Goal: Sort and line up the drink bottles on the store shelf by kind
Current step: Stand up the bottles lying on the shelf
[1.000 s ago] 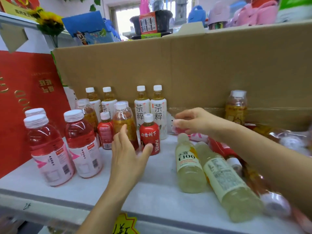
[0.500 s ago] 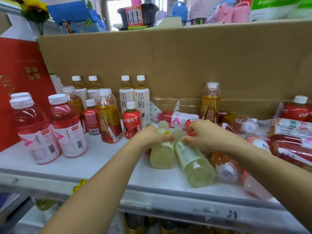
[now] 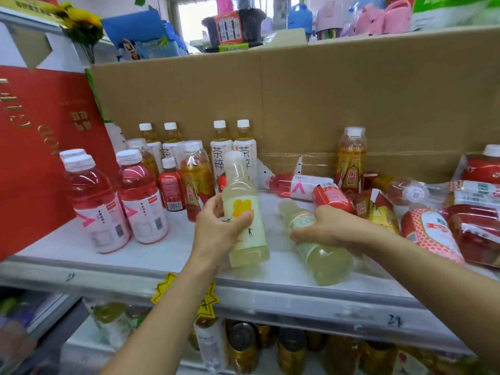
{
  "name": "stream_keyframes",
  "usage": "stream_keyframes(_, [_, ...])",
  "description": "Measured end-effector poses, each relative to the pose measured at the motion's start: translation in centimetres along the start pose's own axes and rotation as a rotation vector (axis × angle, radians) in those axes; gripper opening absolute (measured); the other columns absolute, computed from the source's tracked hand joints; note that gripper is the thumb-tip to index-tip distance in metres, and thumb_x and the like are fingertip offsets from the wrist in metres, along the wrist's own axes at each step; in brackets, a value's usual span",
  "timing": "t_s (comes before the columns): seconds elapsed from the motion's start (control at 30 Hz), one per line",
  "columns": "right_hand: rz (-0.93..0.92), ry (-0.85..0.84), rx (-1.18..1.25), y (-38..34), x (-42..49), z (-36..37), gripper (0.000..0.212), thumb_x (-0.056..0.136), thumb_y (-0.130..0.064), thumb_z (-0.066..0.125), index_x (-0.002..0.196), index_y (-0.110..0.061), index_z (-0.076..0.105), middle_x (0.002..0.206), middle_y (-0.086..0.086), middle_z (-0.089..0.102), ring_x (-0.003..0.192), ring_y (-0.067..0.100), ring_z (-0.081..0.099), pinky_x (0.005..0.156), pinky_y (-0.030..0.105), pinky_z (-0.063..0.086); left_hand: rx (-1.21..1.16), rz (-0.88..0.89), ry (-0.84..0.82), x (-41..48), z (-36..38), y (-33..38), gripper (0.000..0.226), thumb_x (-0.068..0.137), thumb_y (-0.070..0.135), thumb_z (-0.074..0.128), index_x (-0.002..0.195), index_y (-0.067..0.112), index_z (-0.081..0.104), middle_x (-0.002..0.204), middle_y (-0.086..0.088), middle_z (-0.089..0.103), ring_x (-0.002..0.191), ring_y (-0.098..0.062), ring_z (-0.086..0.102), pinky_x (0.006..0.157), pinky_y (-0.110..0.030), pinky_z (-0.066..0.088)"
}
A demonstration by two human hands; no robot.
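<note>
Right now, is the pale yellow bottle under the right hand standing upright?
No, the pale yellow bottle lies on its side on the shelf, with the right hand gripping its middle.

"茶粹" stands in dark characters on the white labels of two tea bottles (image 3: pixel 218 155) at the back. "东鹏" runs down the yellow bottle (image 3: pixel 351 171) at right. A handwritten mark like "21" sits on the shelf edge (image 3: pixel 351 315). Print on the raised pale bottle (image 3: pixel 243 207) and the lying pale bottle (image 3: pixel 324 261) is too blurred to read.
</note>
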State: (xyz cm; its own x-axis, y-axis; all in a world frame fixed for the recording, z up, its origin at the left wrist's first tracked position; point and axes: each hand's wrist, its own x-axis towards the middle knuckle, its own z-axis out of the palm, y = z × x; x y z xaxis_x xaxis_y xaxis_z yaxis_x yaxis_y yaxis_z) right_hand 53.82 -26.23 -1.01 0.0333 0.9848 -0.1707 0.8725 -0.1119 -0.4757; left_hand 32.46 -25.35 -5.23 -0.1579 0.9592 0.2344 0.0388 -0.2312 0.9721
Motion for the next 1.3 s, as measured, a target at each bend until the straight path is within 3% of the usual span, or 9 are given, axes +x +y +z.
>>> stream_keyframes(0.1, [-0.015,0.016,0.204,0.2,-0.5,0.2,0.043,0.075,-0.048,0.075,0.102,-0.018,0.059,0.092,0.007,0.07,0.076,0.023,0.072,0.071,0.039,0.062,0.08,0.143,0.075,0.3,-2.4,0.5,0.067,0.068,0.015,0.087,0.128,0.02,0.057,0.105,0.001,0.072,0.087,-0.012,0.071,0.064,-0.023,0.057])
stream_keyframes(0.2, [-0.137,0.084,0.331,-0.9,-0.8,1.0,0.028,0.084,-0.038,0.07,0.102,-0.019,0.059,0.091,0.006,0.069,0.076,0.02,0.07,0.066,0.036,0.059,0.222,0.238,0.13,1.1,-4.7,0.8,0.081,0.056,0.037,0.083,0.13,0.029,0.05,0.118,0.002,0.065,0.102,-0.015,0.068,0.086,-0.039,0.058])
stream_keyframes(0.37, [-0.322,0.227,0.604,-4.4,-0.7,2.8,0.013,0.085,-0.021,0.073,0.091,-0.019,0.062,0.081,-0.002,0.068,0.062,0.001,0.065,0.05,0.02,0.051,0.355,0.287,0.077,1.6,-7.6,0.0,0.078,0.062,0.027,0.083,0.132,0.031,0.048,0.121,0.003,0.058,0.109,-0.014,0.06,0.094,-0.048,0.054])
stream_keyframes(0.5, [-0.389,0.282,0.58,-7.3,0.0,4.5,0.033,0.073,-0.017,0.081,0.098,-0.019,0.06,0.087,-0.003,0.071,0.077,0.009,0.069,0.06,0.033,0.06,0.396,0.313,0.005,2.0,-8.4,-0.3,0.074,0.069,0.016,0.086,0.128,0.034,0.045,0.118,0.007,0.057,0.11,-0.012,0.057,0.096,-0.045,0.052])
stream_keyframes(0.77, [-0.422,0.335,0.564,-9.8,1.3,6.8,0.061,0.068,-0.02,0.087,0.113,-0.015,0.046,0.102,-0.006,0.06,0.093,0.002,0.059,0.076,0.023,0.051,0.386,0.348,-0.086,2.7,-8.9,-0.6,0.075,0.079,0.015,0.081,0.135,0.035,0.035,0.111,0.024,0.06,0.1,0.014,0.058,0.089,-0.022,0.052])
stream_keyframes(0.93, [-0.424,0.258,0.549,-9.0,1.2,6.7,0.071,0.073,-0.021,0.086,0.128,-0.016,0.042,0.109,-0.009,0.06,0.097,0.001,0.06,0.086,0.025,0.053,0.419,0.3,-0.046,2.0,-8.7,-1.1,0.083,0.082,0.022,0.079,0.147,0.032,0.028,0.136,0.01,0.055,0.125,-0.008,0.052,0.107,-0.041,0.045])
stream_keyframes(1.07, [-0.395,0.242,0.362,-6.3,0.6,4.8,0.079,0.081,-0.033,0.078,0.146,-0.018,0.036,0.133,-0.001,0.054,0.117,0.012,0.054,0.105,0.037,0.046,0.611,0.65,0.307,-1.2,-6.9,1.1,0.084,0.082,0.012,0.076,0.15,0.01,0.028,0.146,-0.011,0.038,0.135,-0.024,0.032,0.117,-0.032,0.024])
stream_keyframes(1.17, [-0.39,0.316,0.114,-3.0,0.2,1.6,0.067,0.085,-0.038,0.073,0.142,-0.02,0.043,0.142,0.0,0.05,0.125,0.014,0.049,0.107,0.036,0.043,0.651,0.968,0.133,-2.2,-3.8,3.2,0.069,0.08,0.0,0.072,0.142,0.006,0.043,0.138,-0.011,0.046,0.128,-0.025,0.039,0.114,-0.024,0.027])
stream_keyframes(1.3, [-0.285,0.403,-0.44,1.0,1.4,-1.6,0.061,0.085,-0.05,0.066,0.134,-0.02,0.046,0.124,0.005,0.047,0.109,0.022,0.044,0.088,0.033,0.04,0.65,0.891,-0.167,-0.4,2.1,3.9,0.056,0.084,0.006,0.07,0.136,0.015,0.051,0.132,-0.002,0.05,0.124,-0.016,0.045,0.105,-0.005,0.022])
